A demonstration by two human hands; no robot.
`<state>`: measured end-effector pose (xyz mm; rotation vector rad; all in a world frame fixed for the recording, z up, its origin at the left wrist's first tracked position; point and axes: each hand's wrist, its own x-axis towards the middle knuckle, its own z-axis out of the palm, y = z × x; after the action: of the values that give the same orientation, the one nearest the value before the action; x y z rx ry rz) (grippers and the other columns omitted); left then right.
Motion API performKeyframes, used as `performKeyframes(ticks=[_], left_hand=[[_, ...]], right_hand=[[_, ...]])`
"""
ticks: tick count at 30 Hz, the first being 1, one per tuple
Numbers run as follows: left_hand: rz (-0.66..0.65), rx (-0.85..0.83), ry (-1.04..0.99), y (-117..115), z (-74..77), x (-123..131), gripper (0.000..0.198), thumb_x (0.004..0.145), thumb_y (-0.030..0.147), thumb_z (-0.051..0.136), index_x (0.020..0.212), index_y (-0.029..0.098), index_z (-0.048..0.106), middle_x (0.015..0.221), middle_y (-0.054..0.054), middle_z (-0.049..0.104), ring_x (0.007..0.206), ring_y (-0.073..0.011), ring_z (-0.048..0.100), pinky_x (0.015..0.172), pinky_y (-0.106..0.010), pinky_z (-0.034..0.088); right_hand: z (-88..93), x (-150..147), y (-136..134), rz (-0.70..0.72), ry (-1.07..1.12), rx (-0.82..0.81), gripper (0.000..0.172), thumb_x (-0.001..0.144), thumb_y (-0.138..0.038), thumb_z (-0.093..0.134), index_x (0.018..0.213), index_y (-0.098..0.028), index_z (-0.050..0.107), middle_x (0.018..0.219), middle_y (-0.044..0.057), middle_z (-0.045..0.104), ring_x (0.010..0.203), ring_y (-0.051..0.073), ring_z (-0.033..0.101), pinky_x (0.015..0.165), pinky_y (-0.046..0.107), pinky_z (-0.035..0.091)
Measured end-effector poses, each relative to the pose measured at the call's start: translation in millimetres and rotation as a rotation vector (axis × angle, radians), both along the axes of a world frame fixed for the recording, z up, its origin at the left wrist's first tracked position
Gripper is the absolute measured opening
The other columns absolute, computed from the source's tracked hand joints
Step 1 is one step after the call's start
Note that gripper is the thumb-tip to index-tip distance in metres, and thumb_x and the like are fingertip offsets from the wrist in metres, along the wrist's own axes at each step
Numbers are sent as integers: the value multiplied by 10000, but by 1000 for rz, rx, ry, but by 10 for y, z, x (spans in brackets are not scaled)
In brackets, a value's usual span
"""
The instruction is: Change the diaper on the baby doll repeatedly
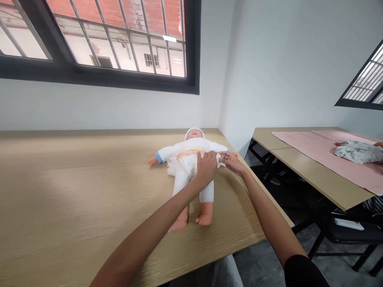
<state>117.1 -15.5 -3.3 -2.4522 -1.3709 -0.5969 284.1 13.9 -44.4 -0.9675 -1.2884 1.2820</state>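
Nearest, at six o'clock, the wooden table [74, 179] ends above a grey-clad leg [226, 273], and a black sleeve [302, 271] shows at five. Taking the doll's belly as the clock's centre, its bare feet point to six and its white cap [194, 130] sits at twelve. The doll [188, 157] lies on its back near the table's right-hand edge, a diaper [185, 165] around its hips, over white leggings [181, 183].

The left hand [207, 167] lies back-up over the diaper's front, toward three o'clock, fingers spread and slightly bent; whether they have hold of anything I cannot tell (the hand hides its own palm). The right hand [231, 161], at three, has thumb and fingers drawn into a narrow pinch on the diaper's ruffled side.

The step in hand looks like working that side edge at the hip; the next move, I judge, calls for fine fingertip control there and a steadying palm.

The shirt [191, 145] carries a yellow and pinkish print, with no word legible and no brand readable.

Farther off, toward three, a pink cloth [317, 153] covers part of another table [335, 187], with a printed bundle [357, 152] on it. A barred window [125, 40] fills eleven.
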Motion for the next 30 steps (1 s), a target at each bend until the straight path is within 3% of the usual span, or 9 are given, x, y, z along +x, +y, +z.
performKeyframes(ticks=[5, 10, 20, 24, 30], left_hand=[[-74, -8, -30, 26, -20, -10, 266, 926, 179, 353, 1011, 120, 599, 993, -145, 670, 1020, -283, 566, 1004, -503, 303], [-119, -144, -95, 34, 39, -52, 269, 921, 236, 398, 831, 180, 645, 933, -83, 704, 1047, -244, 574, 1068, -509, 243], [-132, -199, -99, 77, 47, -90, 194, 905, 206, 431, 904, 192, 625, 990, -72, 699, 1077, -228, 572, 1085, -496, 252], [-119, -192, -100, 67, 57, -84, 255, 940, 216, 362, 937, 190, 616, 984, -85, 697, 1071, -233, 571, 1072, -498, 262], [-106, -159, -120, 71, 42, -97, 237, 927, 183, 355, 933, 188, 591, 995, -71, 681, 1040, -217, 573, 1063, -469, 265]], right_hand=[[124, -127, -73, 29, 64, 29, 474, 670, -354, 800, 1074, -212, 595, 854, 7, 667, 805, 121, 609, 771, 248, 458], [114, -116, -53, -24, 98, 45, 521, 643, -363, 818, 1088, -221, 589, 845, -13, 652, 766, 106, 593, 745, 236, 454], [119, -159, -103, 80, 109, 15, 478, 704, -380, 780, 1114, -221, 592, 835, 5, 665, 765, 116, 593, 732, 245, 466], [179, -148, -160, 169, 133, 8, 445, 726, -291, 770, 1133, -225, 604, 928, 17, 675, 830, 110, 602, 761, 217, 477], [194, -58, -145, 215, 153, -21, 534, 718, -184, 753, 1216, -252, 573, 1129, 32, 647, 898, 105, 611, 778, 204, 492]])
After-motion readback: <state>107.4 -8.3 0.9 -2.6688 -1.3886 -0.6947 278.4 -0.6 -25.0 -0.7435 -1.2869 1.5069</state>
